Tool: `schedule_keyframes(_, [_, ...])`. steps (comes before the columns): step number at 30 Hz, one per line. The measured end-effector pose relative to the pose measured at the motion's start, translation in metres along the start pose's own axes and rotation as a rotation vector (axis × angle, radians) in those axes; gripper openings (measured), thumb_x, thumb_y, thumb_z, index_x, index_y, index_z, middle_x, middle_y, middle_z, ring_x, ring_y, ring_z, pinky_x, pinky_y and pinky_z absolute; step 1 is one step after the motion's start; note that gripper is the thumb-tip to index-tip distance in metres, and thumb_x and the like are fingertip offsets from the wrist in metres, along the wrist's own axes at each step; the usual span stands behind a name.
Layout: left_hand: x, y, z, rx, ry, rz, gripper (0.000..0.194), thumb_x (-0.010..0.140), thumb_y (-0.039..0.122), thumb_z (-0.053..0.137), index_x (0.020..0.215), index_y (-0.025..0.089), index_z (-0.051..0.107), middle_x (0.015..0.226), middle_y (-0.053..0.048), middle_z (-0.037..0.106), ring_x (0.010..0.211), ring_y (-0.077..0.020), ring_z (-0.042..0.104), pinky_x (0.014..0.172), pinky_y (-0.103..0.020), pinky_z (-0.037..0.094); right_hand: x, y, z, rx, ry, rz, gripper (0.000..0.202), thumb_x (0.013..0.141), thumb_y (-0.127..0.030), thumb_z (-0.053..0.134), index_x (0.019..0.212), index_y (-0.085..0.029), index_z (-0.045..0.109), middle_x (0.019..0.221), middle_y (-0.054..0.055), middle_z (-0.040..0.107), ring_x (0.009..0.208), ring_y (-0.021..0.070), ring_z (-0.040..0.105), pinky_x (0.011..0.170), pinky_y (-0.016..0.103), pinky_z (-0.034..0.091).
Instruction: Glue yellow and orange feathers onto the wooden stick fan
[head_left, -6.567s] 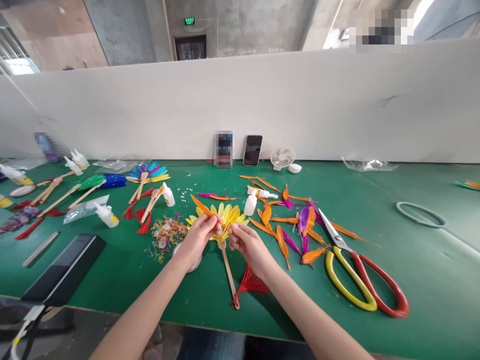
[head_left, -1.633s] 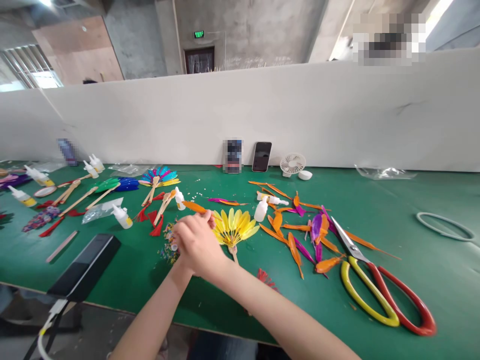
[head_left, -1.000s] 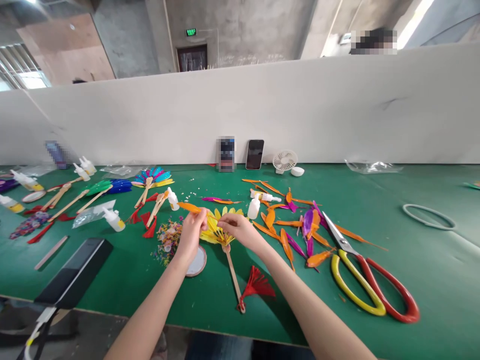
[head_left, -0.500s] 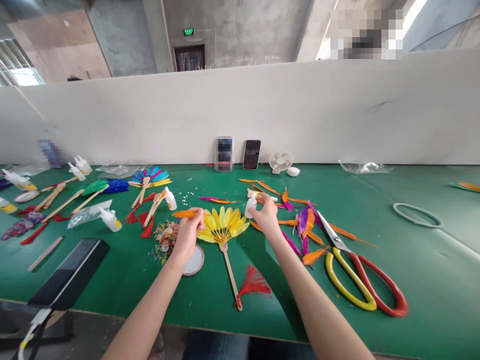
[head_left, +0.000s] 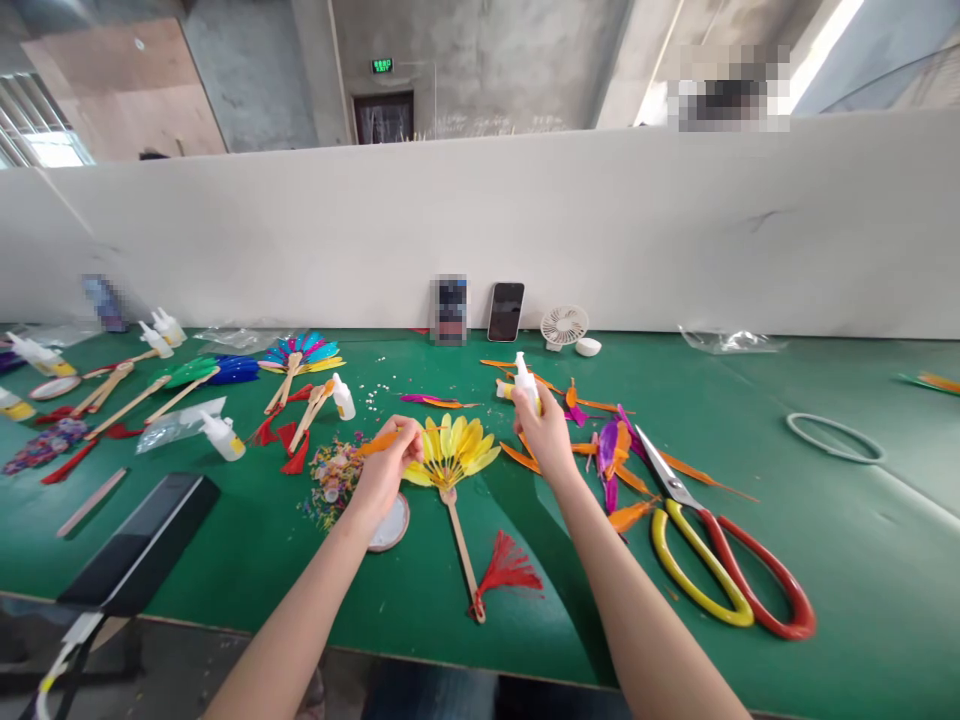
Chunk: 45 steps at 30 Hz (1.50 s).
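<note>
Between my hands lies a yellow feather fan (head_left: 459, 452) with a wooden handle and a red tassel (head_left: 510, 566) at its lower end. My left hand (head_left: 388, 460) pinches an orange feather (head_left: 379, 442) above the fan's left side, its thin quill pointing right. My right hand (head_left: 546, 432) grips a small white glue bottle (head_left: 526, 384), held upright with the nozzle up. Another bottle (head_left: 505, 389) lies on its side just behind that hand. Loose orange and purple feathers (head_left: 609, 450) are scattered to the right of my right hand.
Large scissors (head_left: 705, 530) with yellow and red handles lie at the right. Beads and sequins (head_left: 330, 485) sit left of a round white dish (head_left: 390, 527). A black power bank (head_left: 139, 545) rests near the front edge. Phones (head_left: 506, 312) and a small fan (head_left: 564, 326) stand against the white partition.
My right hand has turned the glue bottle from nozzle sideways or hidden to nozzle up. The orange feather in my left hand has swung so its quill points right over the fan.
</note>
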<state>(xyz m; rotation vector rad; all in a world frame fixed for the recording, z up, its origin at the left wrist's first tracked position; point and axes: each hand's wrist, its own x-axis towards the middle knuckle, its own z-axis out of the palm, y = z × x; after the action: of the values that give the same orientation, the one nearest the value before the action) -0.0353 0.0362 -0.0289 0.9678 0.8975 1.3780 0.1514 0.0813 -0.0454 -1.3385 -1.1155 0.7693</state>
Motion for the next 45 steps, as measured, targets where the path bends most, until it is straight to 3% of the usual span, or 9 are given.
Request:
schedule_keyframes(5, [0.000, -0.003, -0.001, 0.012, -0.011, -0.014, 0.032, 0.068, 0.045, 0.064, 0.063, 0.017, 0.050, 0.057, 0.004, 0.047, 0.053, -0.0072, 0.044, 0.053, -0.020, 0.036, -0.002, -0.009, 0.001, 0.277, -0.112, 0.220, 0.036, 0.062, -0.043, 0.059, 0.081, -0.024, 0.036, 0.059, -0.007, 0.050, 0.041, 0.0079, 0.038, 0.040, 0.022, 0.026])
schedule_keyframes(10, [-0.001, -0.003, 0.001, 0.019, -0.010, -0.018, 0.038, 0.066, 0.054, 0.062, 0.063, 0.017, 0.052, 0.057, 0.004, 0.047, 0.054, -0.0078, 0.044, 0.055, -0.021, 0.036, -0.010, -0.019, 0.004, 0.338, -0.258, 0.132, 0.040, 0.057, -0.044, 0.067, 0.083, -0.022, 0.045, 0.059, -0.006, 0.055, 0.042, 0.0065, 0.037, 0.043, 0.022, 0.028])
schedule_keyframes(16, [-0.003, -0.001, 0.008, 0.014, 0.028, -0.127, 0.043, 0.065, 0.058, 0.059, 0.061, 0.017, 0.052, 0.056, 0.003, 0.048, 0.052, -0.0078, 0.043, 0.052, -0.022, 0.035, -0.021, -0.027, 0.014, 0.469, -0.218, 0.139, 0.039, 0.053, -0.050, 0.067, 0.072, -0.017, 0.057, 0.049, -0.009, 0.033, 0.046, 0.0071, 0.030, 0.046, 0.024, 0.028])
schedule_keyframes(21, [-0.005, -0.001, 0.010, -0.005, 0.044, -0.192, 0.042, 0.065, 0.056, 0.062, 0.059, 0.016, 0.052, 0.054, 0.003, 0.047, 0.050, -0.0070, 0.043, 0.049, -0.020, 0.034, -0.032, -0.028, 0.021, 0.287, -0.103, -0.004, 0.040, 0.063, -0.057, 0.058, 0.069, -0.018, 0.051, 0.056, -0.005, 0.040, 0.051, 0.0088, 0.034, 0.048, 0.025, 0.029])
schedule_keyframes(26, [-0.005, -0.005, 0.009, -0.023, -0.006, -0.207, 0.041, 0.066, 0.055, 0.061, 0.060, 0.015, 0.054, 0.053, 0.002, 0.048, 0.049, -0.0073, 0.043, 0.048, -0.020, 0.034, -0.039, -0.027, 0.027, 0.202, -0.143, -0.136, 0.041, 0.066, -0.059, 0.055, 0.070, -0.018, 0.049, 0.061, -0.003, 0.046, 0.055, 0.0110, 0.041, 0.051, 0.026, 0.034])
schedule_keyframes(29, [-0.005, -0.007, 0.009, -0.011, -0.002, -0.198, 0.041, 0.066, 0.054, 0.061, 0.058, 0.015, 0.054, 0.054, 0.002, 0.048, 0.049, -0.0075, 0.044, 0.048, -0.020, 0.036, -0.040, -0.027, 0.028, 0.234, -0.079, -0.152, 0.040, 0.069, -0.058, 0.053, 0.073, -0.019, 0.049, 0.064, -0.001, 0.049, 0.057, 0.0122, 0.044, 0.052, 0.026, 0.036])
schedule_keyframes(34, [-0.005, -0.008, 0.009, -0.031, -0.018, -0.238, 0.041, 0.065, 0.054, 0.063, 0.058, 0.015, 0.054, 0.051, 0.002, 0.048, 0.048, -0.0075, 0.044, 0.048, -0.020, 0.036, -0.041, -0.028, 0.028, 0.193, -0.142, -0.137, 0.041, 0.067, -0.059, 0.055, 0.071, -0.018, 0.049, 0.061, -0.002, 0.048, 0.055, 0.0119, 0.043, 0.050, 0.026, 0.035])
schedule_keyframes(38, [-0.005, -0.011, 0.007, -0.024, -0.001, -0.219, 0.040, 0.066, 0.052, 0.063, 0.059, 0.015, 0.054, 0.052, 0.003, 0.048, 0.047, -0.0075, 0.045, 0.048, -0.020, 0.037, -0.041, -0.031, 0.026, 0.246, -0.093, -0.092, 0.041, 0.069, -0.060, 0.052, 0.075, -0.019, 0.049, 0.058, -0.003, 0.047, 0.050, 0.0108, 0.041, 0.047, 0.025, 0.034])
schedule_keyframes(45, [-0.004, -0.013, 0.005, -0.028, 0.050, -0.200, 0.039, 0.063, 0.051, 0.066, 0.059, 0.014, 0.054, 0.053, 0.003, 0.050, 0.046, -0.0069, 0.045, 0.048, -0.020, 0.036, -0.032, -0.029, 0.024, 0.399, -0.246, 0.085, 0.044, 0.059, -0.058, 0.061, 0.078, -0.020, 0.051, 0.061, -0.004, 0.047, 0.052, 0.0104, 0.042, 0.050, 0.025, 0.035])
